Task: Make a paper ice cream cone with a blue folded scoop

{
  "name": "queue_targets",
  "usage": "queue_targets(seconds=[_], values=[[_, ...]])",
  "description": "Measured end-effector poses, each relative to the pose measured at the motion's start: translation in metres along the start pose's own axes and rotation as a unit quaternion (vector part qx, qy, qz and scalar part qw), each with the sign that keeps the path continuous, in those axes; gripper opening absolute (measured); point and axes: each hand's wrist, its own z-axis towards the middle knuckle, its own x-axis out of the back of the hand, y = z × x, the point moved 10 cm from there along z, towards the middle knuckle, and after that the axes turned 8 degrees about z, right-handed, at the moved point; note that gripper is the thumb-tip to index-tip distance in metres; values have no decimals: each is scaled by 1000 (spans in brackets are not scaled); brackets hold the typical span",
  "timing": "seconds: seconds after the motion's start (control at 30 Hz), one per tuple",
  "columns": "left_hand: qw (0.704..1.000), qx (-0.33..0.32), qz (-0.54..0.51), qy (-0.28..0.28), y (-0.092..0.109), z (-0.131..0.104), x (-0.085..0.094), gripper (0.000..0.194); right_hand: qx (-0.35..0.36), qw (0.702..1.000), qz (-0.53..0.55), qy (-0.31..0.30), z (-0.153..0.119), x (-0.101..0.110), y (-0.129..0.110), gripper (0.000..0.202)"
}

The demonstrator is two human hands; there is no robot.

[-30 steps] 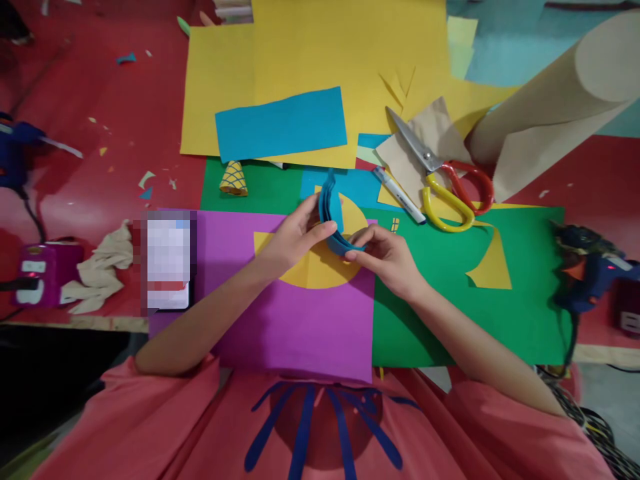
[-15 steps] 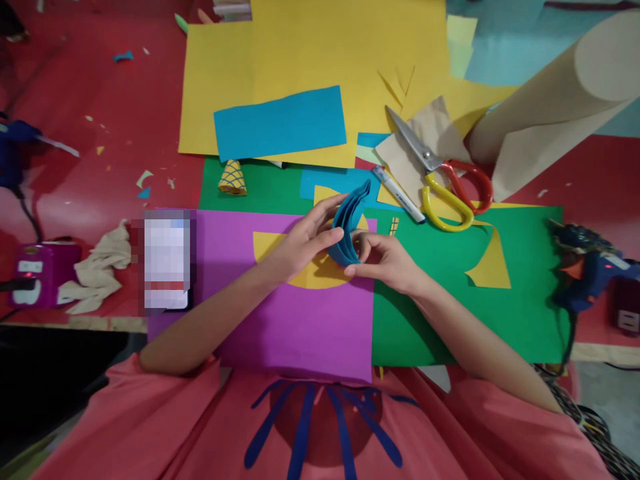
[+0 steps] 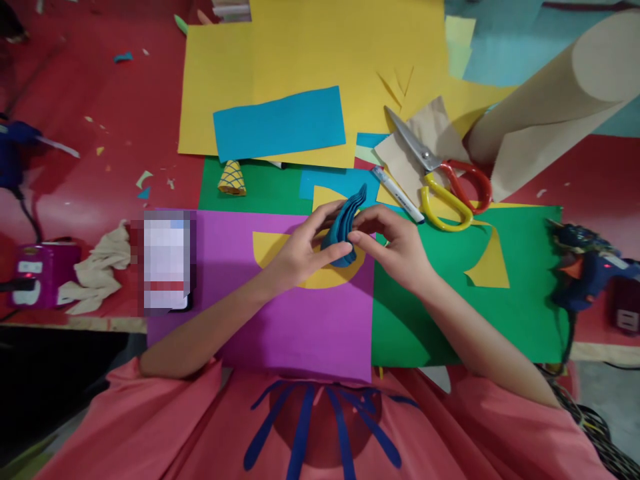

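A folded blue piece [image 3: 344, 227], curved and layered with a pointed top, is held between my two hands. My left hand [image 3: 305, 250] grips its left side, the thumb across the lower front. On the right, the thumb and fingertips of my right hand [image 3: 393, 243] pinch the layers' edge. Beneath them a rounded yellow piece [image 3: 320, 279] lies on the purple sheet [image 3: 300, 327]. A green sheet [image 3: 465, 320] extends to the right.
Scissors [image 3: 430, 160] and a marker [image 3: 399, 194] lie beyond my right hand, near a large beige roll [image 3: 540, 93]. A blue strip [image 3: 280, 123] and a small patterned cone [image 3: 233, 179] are further back. A phone [image 3: 167, 260] lies left; a glue gun [image 3: 585, 280] sits right.
My right hand has moved up along the blue piece, from its lower edge to its middle. The piece has turned slightly and its layers sit closer together.
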Motion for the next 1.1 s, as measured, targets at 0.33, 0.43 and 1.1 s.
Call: queue_targets(seconds=[0.33,0.43,1.1], values=[[999,2,-19,-34,-7,1,10,64,-2,1000,18,-21,9,10,5,14],[999,-6,38,-2,0,-1,11,66,-9,1000,-11,-27,8,2,0,22],[993,7,-110,-45,-5,-1,12,52,-24,990,137,-10,14,16,11,20]])
